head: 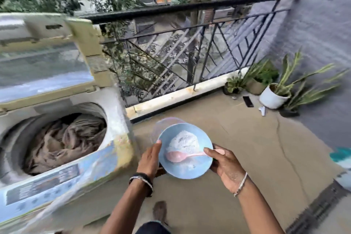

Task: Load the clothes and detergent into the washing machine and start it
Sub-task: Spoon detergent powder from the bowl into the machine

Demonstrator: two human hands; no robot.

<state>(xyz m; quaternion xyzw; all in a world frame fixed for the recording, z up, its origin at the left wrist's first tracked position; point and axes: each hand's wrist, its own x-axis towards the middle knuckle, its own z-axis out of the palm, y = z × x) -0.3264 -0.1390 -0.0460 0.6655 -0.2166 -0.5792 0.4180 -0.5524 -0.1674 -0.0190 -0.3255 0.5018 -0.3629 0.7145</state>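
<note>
The detergent [183, 143], a heap of white powder, sits in a pale blue bowl [187, 169] with a pink spoon [173, 156] lying beside it, scoop end down in the bowl and handle out over the right rim. The bowl is carried in the air between both hands, above the floor [247, 148] and just to the right of the washing machine [62, 182]. The left hand [150, 159] has its fingers straight and pressed together against the bowl's left wall. The right hand [226, 165] pinches the right rim, its thumb laid over the spoon handle and the other fingers hidden beneath. The machine's lid [43, 59] stands raised, and brownish clothes [64, 142] already fill the drum, so adding the powder looks like the step in hand. The bowl is shallow and the heap loose: a tilt on the way across could tip powder onto the floor or the machine's top. If the thumb lifts, the spoon may slide out. A railing [190, 7] and potted plants [273, 97] stand beyond, well apart.
</note>
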